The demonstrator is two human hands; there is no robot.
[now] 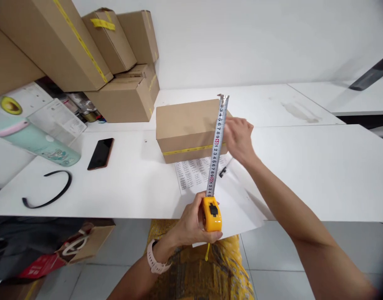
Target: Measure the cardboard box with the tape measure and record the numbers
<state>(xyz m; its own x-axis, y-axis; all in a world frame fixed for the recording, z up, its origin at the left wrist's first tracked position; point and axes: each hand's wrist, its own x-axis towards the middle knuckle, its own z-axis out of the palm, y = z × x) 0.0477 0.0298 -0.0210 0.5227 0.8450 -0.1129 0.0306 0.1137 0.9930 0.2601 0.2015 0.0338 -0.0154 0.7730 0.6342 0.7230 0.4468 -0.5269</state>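
Stretching tape blade (216, 146) up across cardboard box (188, 128), long axis running from near edge toward far side of box.
Left hand (191, 223) fingers wrapped tight around glossy yellow tape measure case (212, 214) just in front of box; right hand (239, 138) nearer box, fingers curled loosely at its right end, touching matte brown card; printed paper sheet (194, 173) under box front.

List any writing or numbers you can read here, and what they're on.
"3 4 5 6 7 8 9 10 1 2 3 4 5 6 7 8 9 20 1 2 3 4 5": tape measure blade, with 10 and 20 in red.
Printed sheet under the cardboard box: rows too small to read.
Green bottle: print blurred.
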